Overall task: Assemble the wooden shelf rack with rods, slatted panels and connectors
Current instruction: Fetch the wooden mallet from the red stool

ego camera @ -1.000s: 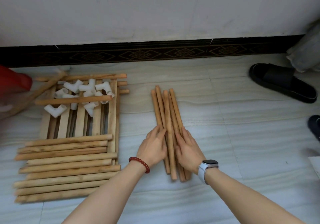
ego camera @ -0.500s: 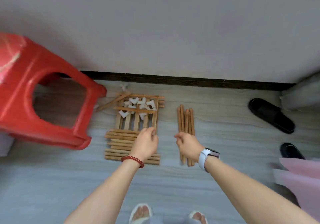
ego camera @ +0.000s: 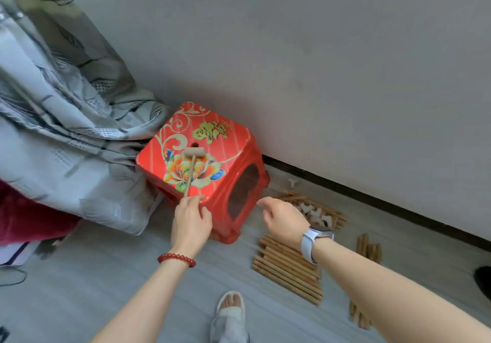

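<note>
Item: wooden mallet (ego camera: pixel 191 166) on red stool (ego camera: pixel 212 140); my left hand (ego camera: pixel 190 220) pinches its handle; right hand (ego camera: pixel 285 219) loosely curled, empty.

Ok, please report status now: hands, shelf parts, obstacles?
Left hand pinching mallet handle on red stool. Right hand open, empty. Rods unassembled on floor.

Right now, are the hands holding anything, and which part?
The left hand pinches the wooden mallet at the bottom end of its handle, while its head lies on the red stool. The right hand holds nothing.
</note>
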